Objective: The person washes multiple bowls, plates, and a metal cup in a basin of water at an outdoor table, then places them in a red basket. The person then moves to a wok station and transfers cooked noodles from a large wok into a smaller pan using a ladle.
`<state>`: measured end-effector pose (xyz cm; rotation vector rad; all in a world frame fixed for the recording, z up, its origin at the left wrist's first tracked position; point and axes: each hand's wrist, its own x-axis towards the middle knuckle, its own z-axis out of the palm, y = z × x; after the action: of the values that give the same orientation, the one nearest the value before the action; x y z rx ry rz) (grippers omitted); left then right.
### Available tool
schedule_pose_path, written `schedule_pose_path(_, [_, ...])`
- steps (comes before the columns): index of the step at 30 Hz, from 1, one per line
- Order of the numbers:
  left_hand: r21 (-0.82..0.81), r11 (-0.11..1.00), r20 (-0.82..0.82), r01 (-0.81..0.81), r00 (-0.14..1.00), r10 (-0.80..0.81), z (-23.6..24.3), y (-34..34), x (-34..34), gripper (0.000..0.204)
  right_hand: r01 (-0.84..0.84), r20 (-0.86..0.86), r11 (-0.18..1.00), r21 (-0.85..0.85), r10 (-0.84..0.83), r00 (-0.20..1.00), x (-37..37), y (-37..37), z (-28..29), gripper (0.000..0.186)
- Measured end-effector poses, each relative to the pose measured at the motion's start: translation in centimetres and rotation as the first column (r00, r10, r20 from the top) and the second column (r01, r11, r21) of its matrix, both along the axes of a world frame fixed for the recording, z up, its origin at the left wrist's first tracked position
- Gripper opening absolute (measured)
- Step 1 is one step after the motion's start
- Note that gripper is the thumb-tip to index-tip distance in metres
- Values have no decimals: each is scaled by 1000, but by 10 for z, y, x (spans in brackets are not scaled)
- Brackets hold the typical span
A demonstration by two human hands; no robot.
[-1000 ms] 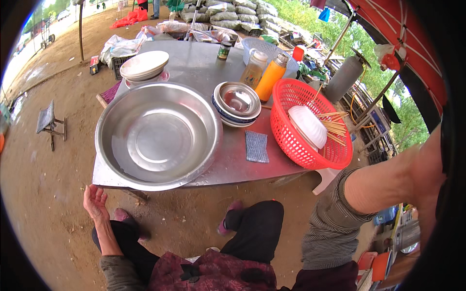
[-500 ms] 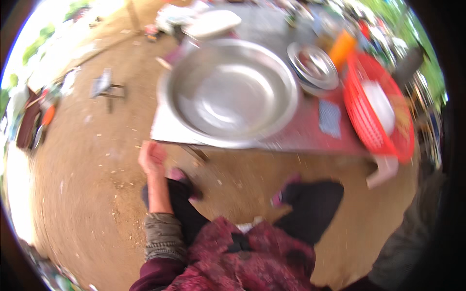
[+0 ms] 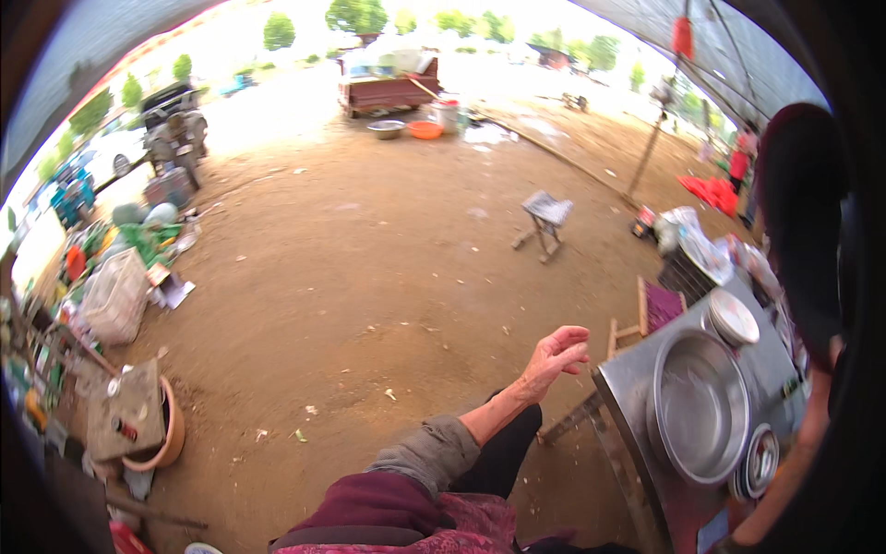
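My left hand [image 3: 552, 362] is held out in the air, short of the table's near left corner. Its fingers are stretched and slightly bent, with nothing in them. To its right stands a metal-topped table [image 3: 630, 380] carrying a wide stainless steel basin [image 3: 688, 360]. Beyond the basin is a white lidded or stacked round dish [image 3: 734, 317]. Nearer sits a small stack of metal bowls [image 3: 762, 459]. My right hand does not show. A bare forearm [image 3: 801, 452] at the right edge appears to belong to another person in a dark cap [image 3: 805, 222].
A folding stool [image 3: 548, 210] stands on the dirt ground ahead, and a wooden chair with a purple seat [image 3: 663, 307] is beside the table. At left are a plastic crate [image 3: 115, 297] and an orange-brown tub [image 3: 173, 429] under a board. A loaded red cart [image 3: 389, 90] stands far off.
My view has swung left and up, so the table and basin now lie at the right. My left hand has risen with its fingers extended. The red basket has left view.
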<state>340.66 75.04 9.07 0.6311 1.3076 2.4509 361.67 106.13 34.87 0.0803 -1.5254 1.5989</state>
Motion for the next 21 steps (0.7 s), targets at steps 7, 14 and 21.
schedule_pose_path(7, [94,992,-89,86,993,-78,60,-120,80,67,-442,130,887,-138,458,879,-96,-151,-104,48])
schedule_pose_path(14, [81,976,63,-201,979,196,34,-202,183,52,-774,315,615,-150,772,552,-96,-263,-153,32])
schedule_pose_path(21, [216,870,139,-443,896,421,42,-242,222,33,-922,338,375,-92,883,325,-108,-322,-146,34])
